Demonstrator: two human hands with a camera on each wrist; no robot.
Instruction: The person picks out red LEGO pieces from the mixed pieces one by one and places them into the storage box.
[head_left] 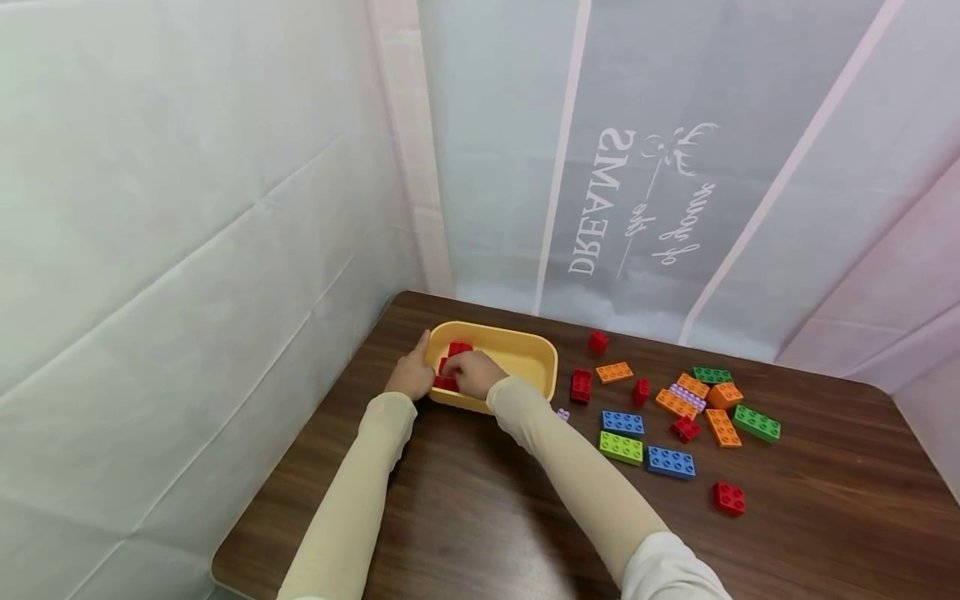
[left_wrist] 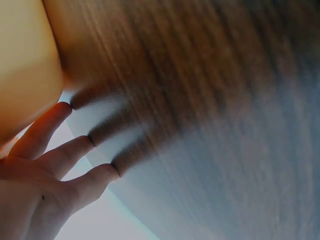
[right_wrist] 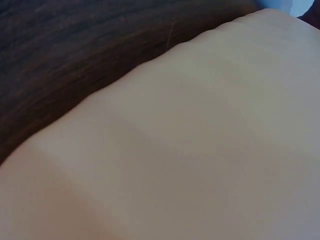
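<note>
A yellow plastic bin (head_left: 525, 360) stands near the table's far left edge, with several red toy bricks (head_left: 460, 347) in its left end. Against the bin's left end rests my left hand (head_left: 412, 375), one finger pointing along the rim. In the left wrist view, three spread fingers (left_wrist: 66, 156) of that hand touch the tabletop beside the bin's wall (left_wrist: 30, 65). My right hand (head_left: 477, 374) reaches into the bin, fingers bent down among the red bricks. Whether it pinches one is hidden. The right wrist view holds mostly a blurred pale sleeve (right_wrist: 190, 140).
Right of the bin, loose bricks lie scattered: blue (head_left: 622, 423), lime green (head_left: 621, 447), orange (head_left: 614, 372), dark green (head_left: 757, 423), lilac (head_left: 687, 397) and red (head_left: 729, 497). A small lilac brick (head_left: 562, 414) is by my right forearm. Fabric walls (head_left: 495, 167) stand behind and left of the table.
</note>
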